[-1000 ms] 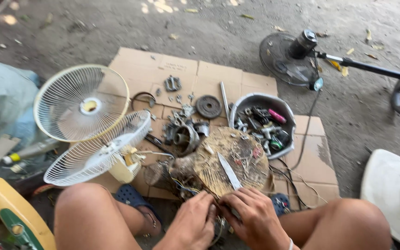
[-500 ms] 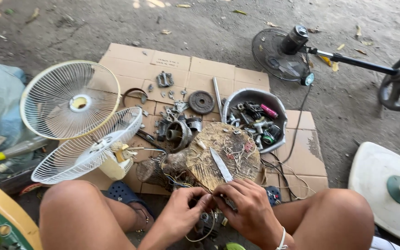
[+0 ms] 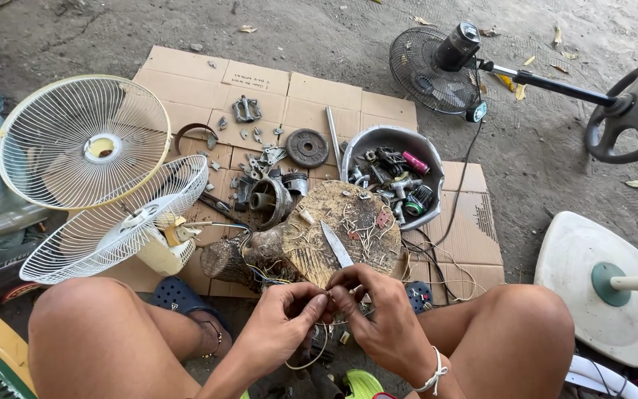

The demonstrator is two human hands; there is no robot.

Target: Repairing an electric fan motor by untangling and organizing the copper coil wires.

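The person sits low between bare knees, and both hands meet just in front of a round wooden stump block [image 3: 348, 229]. The left hand [image 3: 283, 325] and the right hand [image 3: 378, 314] have fingertips pinched together on a thin pale wire [image 3: 306, 362], which loops down below the left hand; the pinch point sits at the near edge of the block, almost touching it. On top of the block lies a short steel knife blade [image 3: 336, 244], its point aimed away from the hands, among scattered wire scraps. Just behind the block stands a grey metal bowl [image 3: 378, 142] full of small motor parts and tools. To the left, two white wire fan guards [image 3: 83, 140] lean on each other, the lower one still carrying a cream motor housing. All of this rests on flattened brown cardboard [image 3: 260, 77] strewn with small metal parts and a dark round disc [image 3: 308, 146]. Farther back right, a black standing fan [image 3: 437, 70] lies on the dirt, and a white fan base [image 3: 592, 288] sits by the right knee.
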